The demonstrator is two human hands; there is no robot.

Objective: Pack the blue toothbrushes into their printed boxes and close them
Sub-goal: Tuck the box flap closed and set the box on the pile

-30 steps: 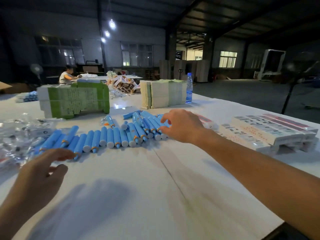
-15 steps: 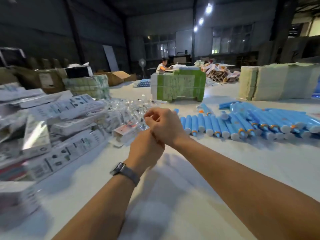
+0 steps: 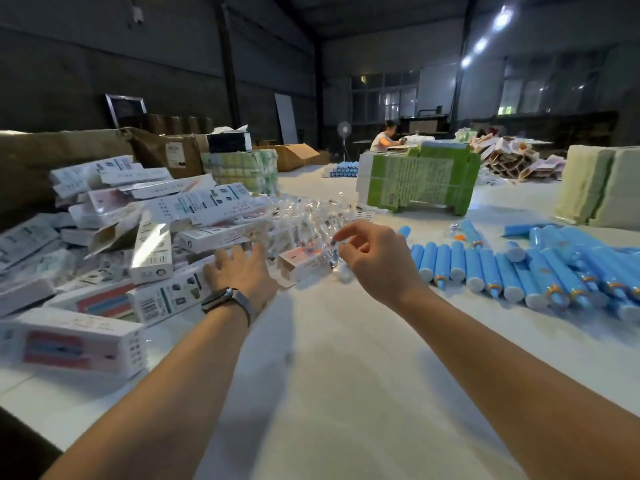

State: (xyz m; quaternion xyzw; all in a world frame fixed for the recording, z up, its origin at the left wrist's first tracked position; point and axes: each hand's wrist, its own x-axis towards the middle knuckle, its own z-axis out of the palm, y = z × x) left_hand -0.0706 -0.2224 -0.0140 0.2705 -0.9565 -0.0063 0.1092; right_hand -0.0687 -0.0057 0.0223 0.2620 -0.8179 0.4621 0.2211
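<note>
A row of several blue toothbrushes (image 3: 512,268) lies on the white table (image 3: 329,358) at the right. A heap of white printed boxes (image 3: 156,223) fills the left side. My left hand (image 3: 242,271), with a watch on its wrist, has its fingers spread flat on a printed box (image 3: 173,296) at the edge of the heap. My right hand (image 3: 374,261) hovers over a pile of clear plastic bags (image 3: 311,220), between the boxes and the toothbrushes. Its fingers are loosely curled and it holds nothing that I can see.
A green and white carton stack (image 3: 419,181) stands behind the toothbrushes, pale flat stacks (image 3: 602,185) at the far right. Brown cardboard cartons (image 3: 69,157) line the left wall. A person (image 3: 384,136) sits at a far table beside a fan (image 3: 344,129).
My view has turned left toward the box heap. The two hands, together half a second ago, have parted: the left went to the boxes, the right stays over the plastic bags.
</note>
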